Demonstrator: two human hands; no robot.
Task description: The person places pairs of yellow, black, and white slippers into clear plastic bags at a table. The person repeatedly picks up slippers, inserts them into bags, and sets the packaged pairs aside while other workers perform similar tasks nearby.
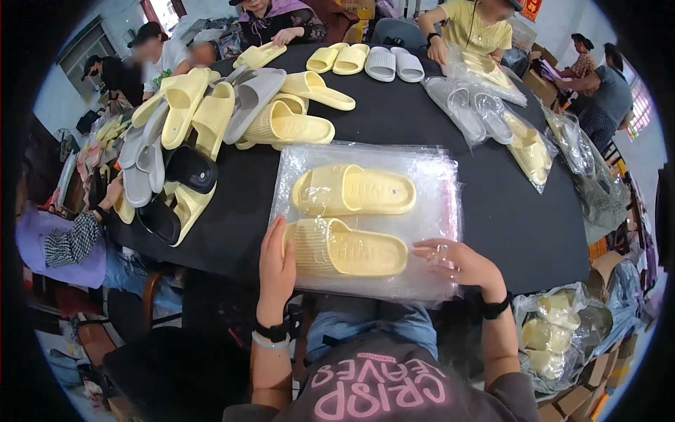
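A pair of pale yellow slide slippers lies side by side, toes to the left, at a stack of clear plastic bags (432, 211) in front of me. Glare suggests film over them, but I cannot tell whether they are inside the top bag. My left hand (278, 267) is open, its fingers stretched along the toe of the nearer slipper (369, 253). At that slipper's heel, my right hand (457, 264) rests on the plastic, fingers apart and holding nothing I can make out. The farther slipper (380, 191) lies just beyond, untouched by either hand.
Loose yellow slippers (302, 128), grey slippers (256, 98) and black slippers (193, 171) are heaped at the left of the black table (506, 235). Bagged slippers (527, 151) lie at the right. A large bag (552, 330) of yellow pairs stands beside me. Several people surround the table.
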